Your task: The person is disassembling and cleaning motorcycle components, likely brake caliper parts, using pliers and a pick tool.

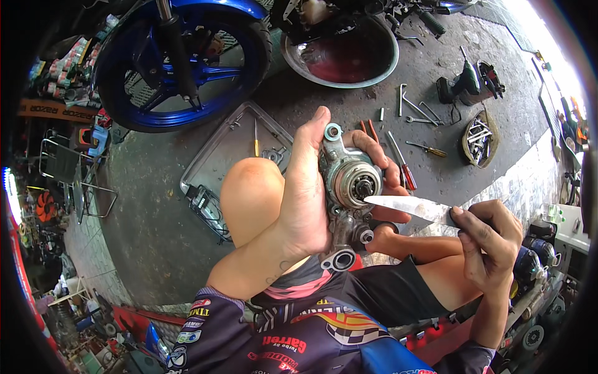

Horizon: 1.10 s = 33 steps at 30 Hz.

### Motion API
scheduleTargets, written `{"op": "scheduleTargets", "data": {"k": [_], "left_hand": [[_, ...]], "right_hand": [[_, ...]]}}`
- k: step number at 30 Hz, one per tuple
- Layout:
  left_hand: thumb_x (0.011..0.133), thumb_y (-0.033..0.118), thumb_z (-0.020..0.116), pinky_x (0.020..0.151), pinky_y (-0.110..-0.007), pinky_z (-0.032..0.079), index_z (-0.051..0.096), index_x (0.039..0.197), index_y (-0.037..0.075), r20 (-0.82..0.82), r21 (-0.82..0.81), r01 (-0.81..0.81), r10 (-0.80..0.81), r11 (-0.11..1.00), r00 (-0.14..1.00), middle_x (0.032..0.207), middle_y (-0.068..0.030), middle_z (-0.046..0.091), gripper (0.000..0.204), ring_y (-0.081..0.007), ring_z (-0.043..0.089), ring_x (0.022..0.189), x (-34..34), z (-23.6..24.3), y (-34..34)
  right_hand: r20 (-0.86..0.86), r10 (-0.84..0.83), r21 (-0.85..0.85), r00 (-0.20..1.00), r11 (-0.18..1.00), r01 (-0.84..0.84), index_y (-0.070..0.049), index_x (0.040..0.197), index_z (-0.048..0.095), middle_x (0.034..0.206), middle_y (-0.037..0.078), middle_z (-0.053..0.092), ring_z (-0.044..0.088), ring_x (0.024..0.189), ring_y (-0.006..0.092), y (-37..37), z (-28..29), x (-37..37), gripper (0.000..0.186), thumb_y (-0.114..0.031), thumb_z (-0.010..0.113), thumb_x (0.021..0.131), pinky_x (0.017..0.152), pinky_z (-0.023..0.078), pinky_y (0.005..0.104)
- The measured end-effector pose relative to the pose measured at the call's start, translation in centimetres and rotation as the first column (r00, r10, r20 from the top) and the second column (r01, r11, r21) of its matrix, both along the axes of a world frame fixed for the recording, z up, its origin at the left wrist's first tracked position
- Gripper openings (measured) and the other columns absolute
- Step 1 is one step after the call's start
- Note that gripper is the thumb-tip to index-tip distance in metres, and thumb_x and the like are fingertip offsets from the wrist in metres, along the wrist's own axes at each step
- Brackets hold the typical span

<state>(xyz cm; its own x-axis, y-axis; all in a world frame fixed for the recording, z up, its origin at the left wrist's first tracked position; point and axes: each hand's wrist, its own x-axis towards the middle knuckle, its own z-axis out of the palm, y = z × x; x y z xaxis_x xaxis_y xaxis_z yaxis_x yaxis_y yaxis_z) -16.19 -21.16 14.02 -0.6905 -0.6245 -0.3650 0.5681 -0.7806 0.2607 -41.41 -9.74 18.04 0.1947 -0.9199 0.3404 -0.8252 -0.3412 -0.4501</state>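
Note:
Wrapped around a grey metal pump-like engine part [333,215] is my left hand [306,193], its thumb on the near side and fingers on the far side. The part has a bolt ear at its top, a round bearing [359,185] with a dark centre shaft, and a ring-shaped opening at its lower end. In my right hand [492,240], pinched between thumb and forefinger, is a flat, pale, pointed blade [411,207]. Its tip is at the lower right of the bearing's centre; whether it touches cannot be made out.
On the floor ahead are a metal basin [298,59] with reddish liquid, pliers [369,129], screwdrivers [409,177], wrenches [418,120], a cordless drill [468,81] and a pouch of sockets [496,138]. A clear tray [202,146] and a motorcycle's blue wheel [224,72] are at left.

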Motion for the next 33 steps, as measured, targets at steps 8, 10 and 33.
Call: {"op": "scheduleTargets", "data": {"k": [8, 10, 33], "left_hand": [[0.101, 0.075, 0.039, 0.073, -0.058, 0.065, 0.068, 0.093, 0.004, 0.029, -0.068, -0.001, 0.003, 0.998, 1.0, 0.091, -0.019, 0.071, 0.076, -0.0342, 0.075, 0.084, 0.0, -0.3, -0.1], [0.101, 0.074, 0.039, 0.071, -0.057, 0.066, 0.068, 0.093, 0.005, 0.077, -0.1, 0.012, -0.005, 0.995, 0.997, 0.09, -0.0185, 0.071, 0.076, -0.0334, 0.075, 0.083, 0.0, -0.3, -0.1], [0.101, 0.074, 0.04, 0.072, -0.051, 0.066, 0.06, 0.093, 0.008, 0.094, -0.063, -0.159, 0.164, 0.985, 0.982, 0.085, -0.0134, 0.066, 0.07, -0.0371, 0.076, 0.081, -0.7, -0.5, 0.5]], "right_hand": [[0.015, -0.027, 0.041, 1.0, 0.999, 0.026, -0.013, 0.113, 0.083, 0.079, 0.007, 0.063, 0.057, 0.061, 0.0205, 0.2, 0.2, 0.2, 0.04, -0.013, 0.08, 0.073, 0.057, 0.042, 0.0336], [0.0, -0.028, 0.034, 1.0, 0.999, 0.028, -0.013, 0.113, 0.083, 0.08, 0.007, 0.063, 0.057, 0.062, 0.0209, 0.3, 0.3, 0.3, 0.041, -0.013, 0.08, 0.072, 0.057, 0.042, 0.0339], [0.155, -0.138, 0.082, 0.978, 0.988, 0.127, -0.006, 0.121, 0.078, 0.089, 0.011, 0.064, 0.061, 0.069, 0.0206, 2.0, -3.7, 3.3, 0.039, 0.003, 0.075, 0.084, 0.061, 0.047, 0.0313]]}}
